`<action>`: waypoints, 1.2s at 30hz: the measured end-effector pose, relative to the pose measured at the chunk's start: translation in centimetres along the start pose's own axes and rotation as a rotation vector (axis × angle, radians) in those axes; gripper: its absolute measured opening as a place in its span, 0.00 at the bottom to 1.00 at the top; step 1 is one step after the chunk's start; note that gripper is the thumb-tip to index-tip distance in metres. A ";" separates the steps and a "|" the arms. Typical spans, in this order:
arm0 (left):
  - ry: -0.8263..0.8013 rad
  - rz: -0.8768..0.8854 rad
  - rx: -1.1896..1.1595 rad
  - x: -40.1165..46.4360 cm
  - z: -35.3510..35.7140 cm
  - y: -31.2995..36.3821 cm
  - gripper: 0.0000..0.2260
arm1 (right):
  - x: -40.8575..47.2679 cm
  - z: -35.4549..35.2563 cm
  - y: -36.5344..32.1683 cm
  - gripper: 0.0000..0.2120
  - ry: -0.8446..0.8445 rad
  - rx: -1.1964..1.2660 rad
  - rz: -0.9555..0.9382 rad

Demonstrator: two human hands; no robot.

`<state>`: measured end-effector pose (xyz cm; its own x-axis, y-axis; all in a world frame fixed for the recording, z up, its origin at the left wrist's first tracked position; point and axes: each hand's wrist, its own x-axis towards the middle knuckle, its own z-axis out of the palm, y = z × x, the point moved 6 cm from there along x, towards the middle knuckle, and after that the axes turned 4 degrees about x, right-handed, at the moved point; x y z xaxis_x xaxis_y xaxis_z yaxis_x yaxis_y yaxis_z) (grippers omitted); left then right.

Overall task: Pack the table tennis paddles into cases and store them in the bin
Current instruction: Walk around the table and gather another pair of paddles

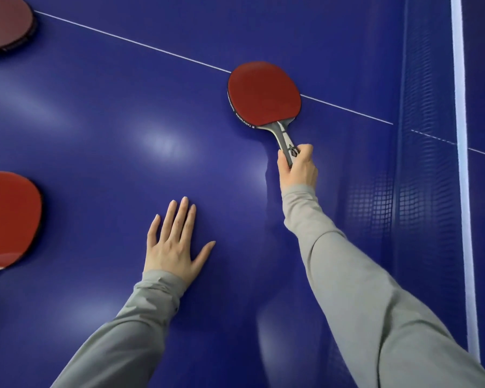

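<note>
the right hand (pixel 298 166) grips the handle of a red paddle (pixel 263 93) whose blade lies on the blue table (pixel 123 107) near the net (pixel 420 163). the left hand (pixel 174 242) rests flat, fingers spread, holding nothing. this looks like the pickup step; next, lift it toward a case. a second paddle (pixel 9 217) and a dark red case (pixel 6 21) lie at the left edge; no bin shows.
</note>
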<state>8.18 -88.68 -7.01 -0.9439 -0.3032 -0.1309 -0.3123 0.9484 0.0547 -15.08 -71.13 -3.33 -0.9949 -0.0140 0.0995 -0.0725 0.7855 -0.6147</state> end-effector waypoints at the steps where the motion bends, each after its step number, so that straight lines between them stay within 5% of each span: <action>1: 0.002 0.001 -0.001 0.0 -0.1 0.0 0.35 | -1.7 -0.2 0.0 0.17 0.015 0.022 0.012; 6: -0.020 0.016 -0.021 -0.3 -0.6 -0.1 0.35 | -10.2 -1.9 -0.6 0.14 0.072 0.116 0.068; 12: 0.108 0.062 -0.452 -3.3 -3.5 -2.9 0.24 | -19.1 -4.4 -1.3 0.14 0.125 0.127 0.086; 19: 0.348 -0.400 -0.313 -13.2 -5.0 -19.6 0.23 | -28.6 -5.4 -2.6 0.14 0.190 0.111 0.197; 25: 0.141 -0.748 -0.351 -14.7 -3.6 -29.6 0.32 | -34.6 -4.1 -4.5 0.15 0.210 0.100 0.261; 31: -0.137 -0.677 -0.533 -12.3 -3.1 -31.3 0.09 | -38.7 -3.1 -6.2 0.15 0.234 0.070 0.317; 36: -0.122 -0.632 -0.670 -12.8 -4.5 -28.8 0.09 | -41.3 -2.9 -7.2 0.15 0.264 0.057 0.374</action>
<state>28.77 -112.51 -2.43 -0.5714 -0.6975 -0.4325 -0.7975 0.3475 0.4932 26.78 -74.41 -0.70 -0.9021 0.4281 0.0541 0.2771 0.6708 -0.6879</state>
